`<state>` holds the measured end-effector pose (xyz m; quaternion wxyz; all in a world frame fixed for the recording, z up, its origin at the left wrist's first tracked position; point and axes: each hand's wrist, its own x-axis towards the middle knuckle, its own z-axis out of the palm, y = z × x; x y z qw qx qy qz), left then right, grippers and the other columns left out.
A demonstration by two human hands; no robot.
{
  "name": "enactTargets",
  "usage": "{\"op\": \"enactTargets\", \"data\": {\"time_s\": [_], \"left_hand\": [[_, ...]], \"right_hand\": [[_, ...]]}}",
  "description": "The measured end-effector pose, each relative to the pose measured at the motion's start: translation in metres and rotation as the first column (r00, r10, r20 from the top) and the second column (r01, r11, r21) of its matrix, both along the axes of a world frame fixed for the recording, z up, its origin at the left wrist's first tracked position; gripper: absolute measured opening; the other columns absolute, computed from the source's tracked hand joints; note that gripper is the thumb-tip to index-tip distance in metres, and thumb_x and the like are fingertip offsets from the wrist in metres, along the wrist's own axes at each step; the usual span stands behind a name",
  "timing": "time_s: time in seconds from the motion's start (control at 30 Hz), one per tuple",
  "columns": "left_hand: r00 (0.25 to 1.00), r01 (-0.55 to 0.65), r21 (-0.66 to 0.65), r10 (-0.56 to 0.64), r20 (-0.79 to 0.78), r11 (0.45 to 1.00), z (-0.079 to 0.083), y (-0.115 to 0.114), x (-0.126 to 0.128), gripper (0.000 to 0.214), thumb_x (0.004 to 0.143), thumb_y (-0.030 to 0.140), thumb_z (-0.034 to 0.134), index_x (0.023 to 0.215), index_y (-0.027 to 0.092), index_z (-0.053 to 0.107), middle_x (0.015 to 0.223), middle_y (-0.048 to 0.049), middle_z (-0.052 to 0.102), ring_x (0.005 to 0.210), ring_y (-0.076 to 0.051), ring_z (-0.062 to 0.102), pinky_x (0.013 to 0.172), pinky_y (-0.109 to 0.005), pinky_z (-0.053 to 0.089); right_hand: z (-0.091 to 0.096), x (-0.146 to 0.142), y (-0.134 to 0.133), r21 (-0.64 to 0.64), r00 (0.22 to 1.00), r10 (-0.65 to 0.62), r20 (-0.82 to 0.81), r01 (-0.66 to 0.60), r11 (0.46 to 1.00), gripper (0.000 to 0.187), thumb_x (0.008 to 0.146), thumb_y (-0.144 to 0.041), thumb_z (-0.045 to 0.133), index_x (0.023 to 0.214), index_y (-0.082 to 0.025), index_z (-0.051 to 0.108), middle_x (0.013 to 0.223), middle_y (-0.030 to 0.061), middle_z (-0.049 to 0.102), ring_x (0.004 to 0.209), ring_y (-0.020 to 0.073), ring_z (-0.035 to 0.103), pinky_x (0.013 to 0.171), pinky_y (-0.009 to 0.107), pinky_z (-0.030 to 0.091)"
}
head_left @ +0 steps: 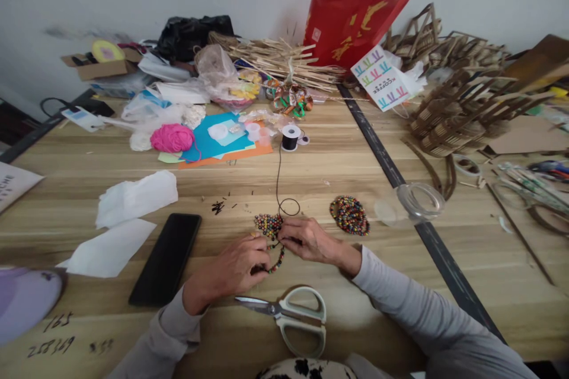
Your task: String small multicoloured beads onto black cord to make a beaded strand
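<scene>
My left hand (242, 263) is closed, its thumb and fingers at a short strand of multicoloured beads (280, 259) that curves beside the fingertips. My right hand (311, 241) pinches thin black cord (278, 180), which loops just above the fingers and runs back to a white spool (290, 137). Loose coloured beads (267, 223) lie in a small patch right beyond both hands. The fingers partly hide where cord and strand meet. Closer to me, scissors with pale handles (284, 311) rest on the table, blades pointing left.
A coil of strung beads (349, 215) lies right of my hands, near clear tape rolls (420, 200). To the left are a black phone (165, 260) and white paper pieces (137, 196). Pink yarn (172, 138), a red bag (355, 12) and small woven baskets (457, 112) stand farther back.
</scene>
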<state>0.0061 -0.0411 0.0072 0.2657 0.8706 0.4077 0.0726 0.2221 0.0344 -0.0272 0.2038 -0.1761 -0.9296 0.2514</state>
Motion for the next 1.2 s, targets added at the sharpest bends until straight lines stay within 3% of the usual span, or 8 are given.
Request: {"op": "enactTargets", "data": {"time_s": [0.23,0.8,1.2], "left_hand": [[1.0,-0.006,0.047,0.005,0.031,0.999,-0.004,0.0,0.0,0.01,0.083,0.016,0.061,0.075,0.019,0.066,0.078,-0.0016,0.06,0.077,-0.018,0.055,0.072,-0.03,0.04],[1.0,-0.012,0.068,0.011,0.009,0.998,0.005,0.001,0.013,0.011,0.082,0.018,0.065,0.071,0.017,0.064,0.077,-0.0027,0.061,0.078,-0.019,0.056,0.073,-0.032,0.041],[1.0,0.0,0.111,0.001,-0.002,0.994,0.002,0.003,0.01,0.015,0.086,0.015,0.056,0.072,0.017,0.062,0.077,-0.0031,0.062,0.076,-0.019,0.056,0.071,-0.031,0.042]], "right_hand": [[0.002,0.0,0.0,0.007,1.0,0.004,0.005,-0.004,1.0,0.013,0.093,-0.015,0.047,0.089,-0.016,0.06,0.081,0.0054,0.058,0.075,0.0159,0.054,0.068,0.025,0.041],[-0.001,0.001,0.0,0.017,1.0,0.0,-0.019,0.001,1.0,0.012,0.092,-0.015,0.048,0.086,-0.017,0.058,0.081,0.0044,0.057,0.072,0.0146,0.053,0.065,0.024,0.039],[-0.002,0.001,0.001,0.015,1.0,0.001,-0.015,-0.001,1.0,0.012,0.092,-0.014,0.048,0.088,-0.016,0.059,0.082,0.0047,0.058,0.073,0.0148,0.053,0.065,0.024,0.04]]}}
